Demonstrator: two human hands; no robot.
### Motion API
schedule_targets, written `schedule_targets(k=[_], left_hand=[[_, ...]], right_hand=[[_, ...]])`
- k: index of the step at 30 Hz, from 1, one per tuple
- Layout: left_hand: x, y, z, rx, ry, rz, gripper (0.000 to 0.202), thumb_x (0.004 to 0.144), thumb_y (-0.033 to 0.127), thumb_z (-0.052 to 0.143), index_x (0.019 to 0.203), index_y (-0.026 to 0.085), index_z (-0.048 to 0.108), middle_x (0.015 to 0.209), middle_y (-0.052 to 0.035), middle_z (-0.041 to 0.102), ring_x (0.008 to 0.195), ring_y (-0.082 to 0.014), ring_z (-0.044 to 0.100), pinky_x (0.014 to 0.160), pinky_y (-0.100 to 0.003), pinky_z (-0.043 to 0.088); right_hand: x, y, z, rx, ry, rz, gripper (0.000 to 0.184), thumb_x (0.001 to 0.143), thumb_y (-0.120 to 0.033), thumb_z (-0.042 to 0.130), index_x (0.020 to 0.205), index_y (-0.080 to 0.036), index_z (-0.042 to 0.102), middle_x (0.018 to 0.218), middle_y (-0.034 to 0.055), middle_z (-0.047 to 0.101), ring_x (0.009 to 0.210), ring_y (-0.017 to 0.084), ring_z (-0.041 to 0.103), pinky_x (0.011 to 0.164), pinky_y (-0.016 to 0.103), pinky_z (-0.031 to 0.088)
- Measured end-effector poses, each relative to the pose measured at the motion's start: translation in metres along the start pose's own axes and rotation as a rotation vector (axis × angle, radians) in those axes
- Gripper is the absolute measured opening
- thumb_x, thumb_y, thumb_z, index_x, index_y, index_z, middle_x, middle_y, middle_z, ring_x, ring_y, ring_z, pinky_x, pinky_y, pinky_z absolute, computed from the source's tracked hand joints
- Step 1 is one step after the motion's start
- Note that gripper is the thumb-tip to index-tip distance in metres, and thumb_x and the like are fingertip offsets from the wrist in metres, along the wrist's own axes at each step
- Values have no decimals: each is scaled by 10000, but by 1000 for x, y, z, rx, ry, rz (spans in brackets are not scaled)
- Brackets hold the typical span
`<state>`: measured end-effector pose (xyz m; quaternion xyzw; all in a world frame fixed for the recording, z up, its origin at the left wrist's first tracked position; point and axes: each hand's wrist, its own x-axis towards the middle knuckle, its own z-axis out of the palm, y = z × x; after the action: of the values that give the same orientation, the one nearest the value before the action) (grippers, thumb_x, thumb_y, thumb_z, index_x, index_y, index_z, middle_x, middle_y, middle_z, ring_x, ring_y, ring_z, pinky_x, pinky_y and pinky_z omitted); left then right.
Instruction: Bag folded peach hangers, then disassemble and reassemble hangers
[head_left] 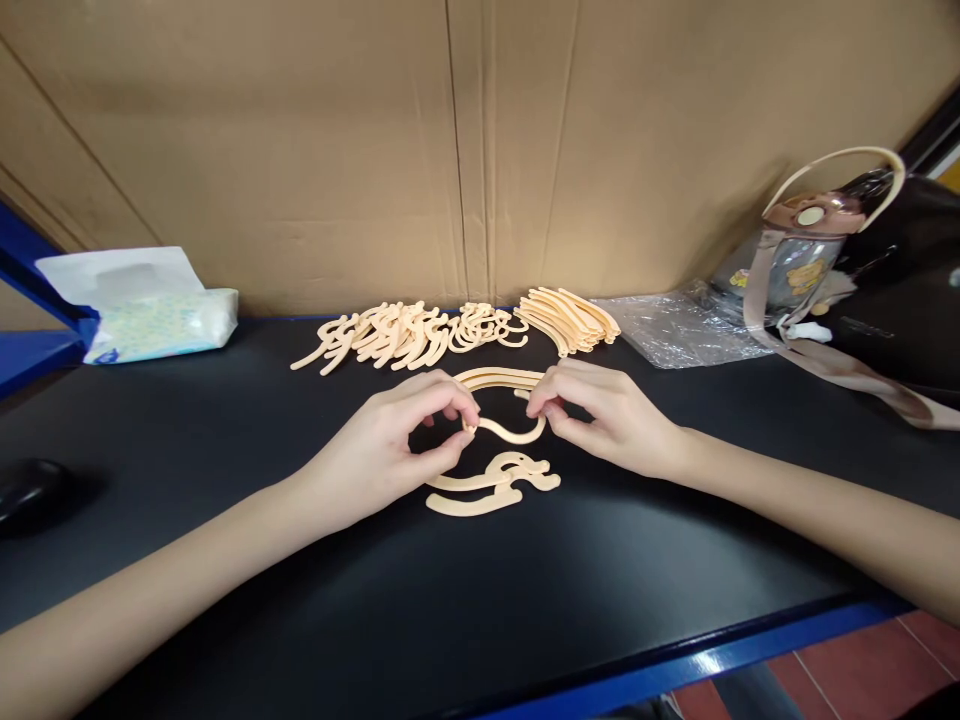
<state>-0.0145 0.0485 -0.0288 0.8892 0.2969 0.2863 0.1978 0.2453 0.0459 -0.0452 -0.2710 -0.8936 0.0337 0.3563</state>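
Two hands, head view: left hand (390, 440) and right hand (607, 415) meet above the black tabletop (225, 480).
Fingers: each hand pinches one end of a thin beige curved plastic piece (514, 432).
Position: piece held just above tabletop, centre.
Progress: judged early; two beige shaped pieces (487, 485) lie near the hands, while a heap of loose beige parts (405, 335) and stacked beige arcs (570, 318) sit behind.

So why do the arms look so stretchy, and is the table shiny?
Head view: the wide lens stretches whatever nears the edges; soft glare lies on the black table; the left hand and right hand, pinching a curved piece, are sharp.
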Motion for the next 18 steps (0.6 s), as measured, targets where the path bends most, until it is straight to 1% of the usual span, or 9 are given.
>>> schedule_targets(k=[2,4,5,7,8,11,13,15,18], left_hand=[[7,2,2,-7,80,-1,50,899,145,603,882,190,617,940,6,640,843,-116,571,714,-233,448],[14,4,6,-21,172,-22,46,893,146,618,867,185,616,897,13,634,807,-111,567,698,-233,440],[18,5,10,-38,211,-38,42,893,154,627,864,183,618,878,17,631,787,-108,564,687,-233,437],[24,7,17,-90,255,-60,41,896,166,643,859,178,629,851,23,630,756,-104,559,669,-232,433],[27,8,22,-120,256,-55,46,895,164,651,854,175,634,842,25,634,748,-102,560,663,-231,432],[33,7,34,-188,228,-24,68,882,159,687,826,171,650,819,30,645,743,-100,565,653,-222,432],[33,5,39,-210,217,-32,80,865,156,713,806,171,662,805,37,648,726,-95,562,647,-215,431],[33,3,40,-231,223,-62,91,848,152,733,787,174,669,786,46,655,704,-89,559,634,-209,427],[31,3,38,-271,210,-91,87,846,149,734,791,185,676,755,67,671,675,-79,564,605,-197,417]], right_hand=[[-1,0,1,34,77,57,22,945,-180,580,947,-187,601,867,29,661,725,129,578,683,255,488],[-2,1,1,70,121,121,122,937,-233,627,1051,-188,621,847,12,681,674,114,594,666,239,503],[-2,0,1,92,116,150,190,942,-243,623,1125,-190,623,830,1,698,659,111,613,671,235,513],[-2,-2,1,147,59,201,314,955,-248,604,1265,-194,602,830,-9,736,678,117,667,701,232,535],[-2,-4,0,175,24,225,342,959,-251,599,1297,-196,599,873,-3,754,712,122,691,718,232,543],[0,-8,0,239,-27,278,292,966,-250,591,1245,-206,662,1050,11,765,822,136,727,764,228,555],[1,-8,-1,275,-23,299,241,962,-244,595,1173,-216,709,1100,7,757,877,146,732,797,232,558],[2,-7,0,342,-27,326,217,933,-260,642,1128,-228,734,1055,-1,766,874,152,734,806,239,567],[1,-4,1,461,-21,375,188,880,-302,715,1050,-236,761,935,-15,770,818,148,732,785,243,580]])
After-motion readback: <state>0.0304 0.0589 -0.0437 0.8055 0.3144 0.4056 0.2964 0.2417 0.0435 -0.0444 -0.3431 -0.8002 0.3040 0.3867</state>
